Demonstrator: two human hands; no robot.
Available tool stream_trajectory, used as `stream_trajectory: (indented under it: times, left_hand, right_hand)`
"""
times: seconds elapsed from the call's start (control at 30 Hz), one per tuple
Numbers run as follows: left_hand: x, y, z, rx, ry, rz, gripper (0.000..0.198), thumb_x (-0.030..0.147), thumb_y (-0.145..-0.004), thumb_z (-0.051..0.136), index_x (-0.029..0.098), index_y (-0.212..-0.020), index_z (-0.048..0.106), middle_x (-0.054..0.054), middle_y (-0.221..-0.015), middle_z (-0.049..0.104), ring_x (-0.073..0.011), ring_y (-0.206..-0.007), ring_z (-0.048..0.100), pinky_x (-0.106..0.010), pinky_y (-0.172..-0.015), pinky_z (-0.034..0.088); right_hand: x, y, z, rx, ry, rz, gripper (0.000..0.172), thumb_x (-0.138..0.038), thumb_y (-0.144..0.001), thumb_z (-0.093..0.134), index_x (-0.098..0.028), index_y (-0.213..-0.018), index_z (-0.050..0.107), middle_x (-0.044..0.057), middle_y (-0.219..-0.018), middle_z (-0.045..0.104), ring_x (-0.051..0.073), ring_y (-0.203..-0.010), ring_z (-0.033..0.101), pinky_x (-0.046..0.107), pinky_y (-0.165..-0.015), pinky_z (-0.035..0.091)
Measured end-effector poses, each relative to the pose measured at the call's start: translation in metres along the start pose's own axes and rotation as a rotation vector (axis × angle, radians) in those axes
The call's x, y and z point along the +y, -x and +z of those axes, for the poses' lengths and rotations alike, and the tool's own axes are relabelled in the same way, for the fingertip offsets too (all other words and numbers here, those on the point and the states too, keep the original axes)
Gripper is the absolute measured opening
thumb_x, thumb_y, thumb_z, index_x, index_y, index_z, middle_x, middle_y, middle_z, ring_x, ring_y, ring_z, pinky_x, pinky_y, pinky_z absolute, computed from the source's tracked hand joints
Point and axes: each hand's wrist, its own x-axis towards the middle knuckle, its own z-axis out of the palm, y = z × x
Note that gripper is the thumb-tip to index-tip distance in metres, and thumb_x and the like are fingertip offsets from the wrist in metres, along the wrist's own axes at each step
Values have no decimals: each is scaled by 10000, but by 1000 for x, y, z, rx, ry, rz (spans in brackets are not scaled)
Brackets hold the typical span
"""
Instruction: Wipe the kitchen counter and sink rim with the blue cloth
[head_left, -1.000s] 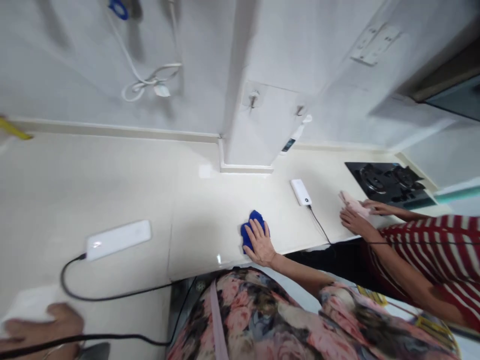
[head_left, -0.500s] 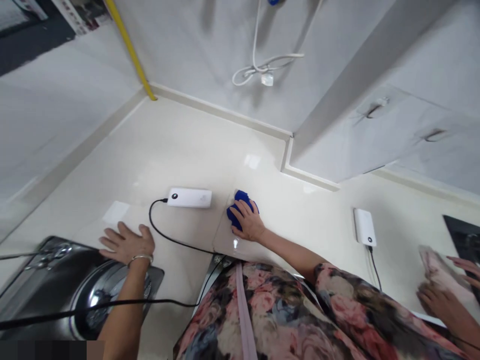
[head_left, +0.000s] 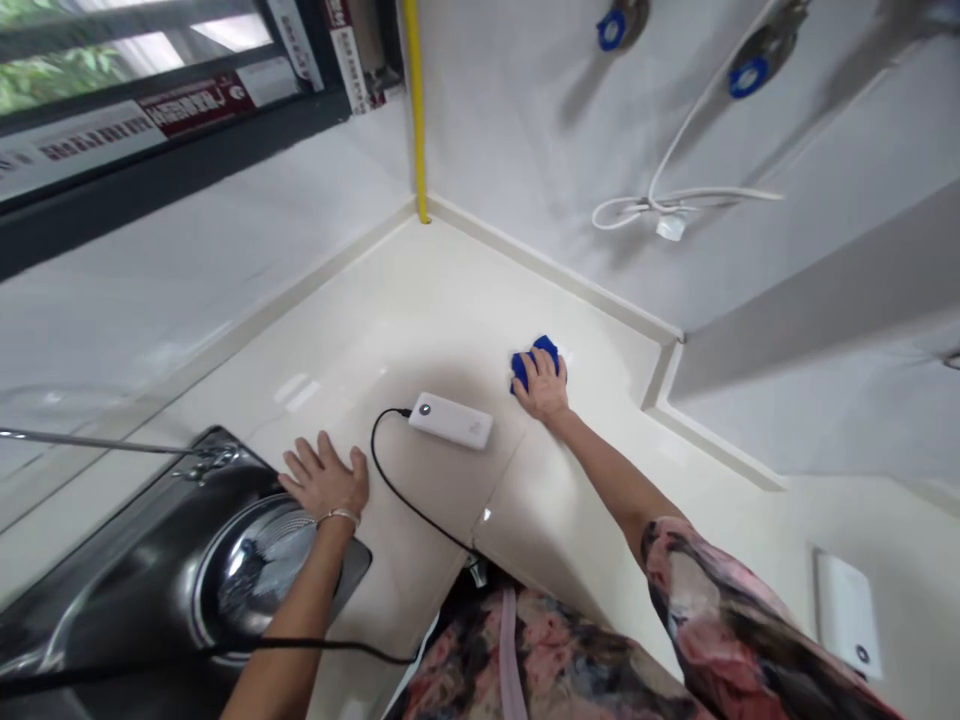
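Under my right hand (head_left: 545, 388) is a bunched blue cloth (head_left: 546, 350), pressed against the pale glossy countertop (head_left: 420, 290). My fingers curve over the cloth, and part of it shows beyond the fingertips. My left hand (head_left: 326, 478), fingers spread, rests at the edge of the steel sink (head_left: 150, 570) with nothing in it. A white power bank (head_left: 451, 420) lies on the counter between my hands, a black cable (head_left: 420, 512) plugged into its left end.
A second white power bank (head_left: 847, 610) lies at the right. The faucet (head_left: 214, 458) stands by the sink. A yellow pipe (head_left: 417, 120) runs down into the back corner. Coiled white cable (head_left: 622, 213) and blue-handled valves (head_left: 611, 30) are on the wall. A wall column (head_left: 825, 390) juts out.
My right hand has slid the blue cloth farther back on the counter, beyond the power bank. My view has turned left, and the other person's hands at the right are out of sight.
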Motion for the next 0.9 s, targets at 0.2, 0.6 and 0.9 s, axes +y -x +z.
stream_trajectory:
  times: [0.2, 0.6, 0.9]
  left_hand:
    - [-5, 1, 5, 16, -6, 8, 715, 458, -1050, 431, 38, -1629, 438, -271, -1734, 271, -464, -1635, 156, -732, -1311, 138]
    - [-13, 2, 7, 8, -29, -18, 716, 468, -1027, 492, 95, -1637, 452, -221, -1747, 286, -431, -1641, 179, -709, -1322, 168]
    - [-7, -1, 2, -19, -8, -61, 722, 463, -1014, 516, 112, -1642, 451, -201, -1753, 284, -405, -1648, 174, -668, -1342, 144]
  right_hand:
    - [-32, -79, 8, 50, -13, 127, 716, -461, -1076, 379, -46, -1659, 364, 255, -1734, 281, 420, -1606, 190, 733, -1285, 30]
    - [-218, -134, 26, -121, -255, -346, 772, -429, -1049, 587, -38, -1672, 351, 245, -1774, 187, 408, -1659, 85, 682, -1312, -120]
    - [-224, -95, -4, -170, -812, -464, 607, -487, -1149, 313, -121, -1606, 474, 165, -1669, 460, 258, -1577, 381, 474, -1359, 254]
